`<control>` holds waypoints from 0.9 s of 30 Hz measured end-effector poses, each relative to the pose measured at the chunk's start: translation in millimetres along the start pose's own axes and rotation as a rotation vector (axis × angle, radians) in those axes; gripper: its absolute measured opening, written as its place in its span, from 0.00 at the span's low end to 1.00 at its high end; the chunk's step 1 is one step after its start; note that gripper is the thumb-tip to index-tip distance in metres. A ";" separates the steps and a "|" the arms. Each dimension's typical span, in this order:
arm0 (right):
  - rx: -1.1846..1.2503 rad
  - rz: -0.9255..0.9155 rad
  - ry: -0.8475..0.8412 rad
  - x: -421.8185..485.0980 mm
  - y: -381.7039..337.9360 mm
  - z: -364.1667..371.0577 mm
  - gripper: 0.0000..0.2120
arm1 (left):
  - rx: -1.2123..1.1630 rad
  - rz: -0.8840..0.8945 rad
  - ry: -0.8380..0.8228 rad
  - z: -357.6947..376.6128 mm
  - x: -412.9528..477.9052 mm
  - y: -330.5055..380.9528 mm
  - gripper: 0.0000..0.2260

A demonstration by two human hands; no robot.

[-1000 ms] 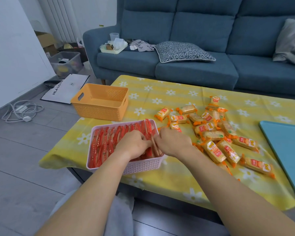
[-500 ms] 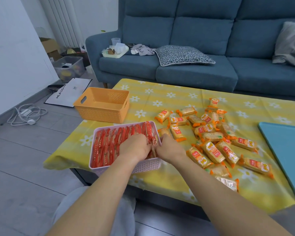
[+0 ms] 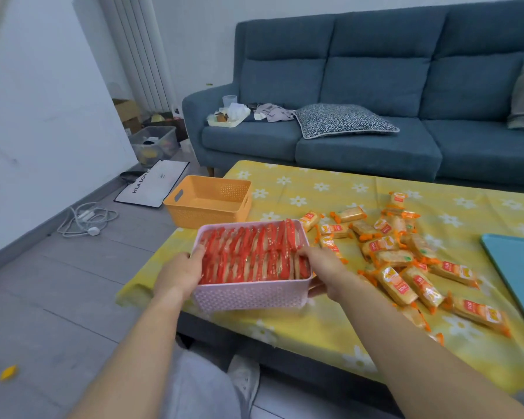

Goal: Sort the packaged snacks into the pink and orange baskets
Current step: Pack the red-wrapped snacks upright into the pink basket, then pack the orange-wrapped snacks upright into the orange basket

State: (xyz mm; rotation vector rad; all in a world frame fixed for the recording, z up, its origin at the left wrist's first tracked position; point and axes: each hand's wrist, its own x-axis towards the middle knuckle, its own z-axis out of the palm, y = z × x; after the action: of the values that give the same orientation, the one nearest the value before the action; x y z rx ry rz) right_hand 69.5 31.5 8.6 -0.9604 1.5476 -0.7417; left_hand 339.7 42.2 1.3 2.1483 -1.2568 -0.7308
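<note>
Pink basket (image 3: 248, 296): long axis left-right, at the surface's (image 3: 315, 331) near edge. Left hand (image 3: 179, 273) grips its left end, right hand (image 3: 324, 269) its right end. Red packets (image 3: 251, 252) stand on edge inside.

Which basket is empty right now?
The orange basket, farther from the person: nothing shows inside. The pink basket, gripped by the left hand and right hand, is packed with red packets.

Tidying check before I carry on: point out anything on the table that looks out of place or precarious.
The orange basket sits at the left corner of the table and seems to jut past its edge. One orange-wrapped snack lies close to the near edge. Either might slip off.
</note>
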 end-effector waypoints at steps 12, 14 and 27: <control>0.240 -0.072 0.229 73.7 -75.8 -52.8 0.11 | -0.045 0.321 0.088 36.9 93.2 88.6 0.22; 0.269 -0.053 0.256 95.2 -76.6 -51.8 0.10 | 0.037 0.268 -0.027 46.6 115.7 88.0 0.26; 0.365 -0.005 0.301 214.2 -100.1 -7.8 0.12 | 0.706 0.866 -0.411 26.1 79.8 69.6 0.05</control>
State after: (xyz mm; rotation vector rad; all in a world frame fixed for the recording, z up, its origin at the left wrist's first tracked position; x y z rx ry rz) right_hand 68.5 -204.7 -4.5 -0.6003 1.5905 -1.1669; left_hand 313.6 -62.7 16.1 1.6153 -2.7188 -0.3612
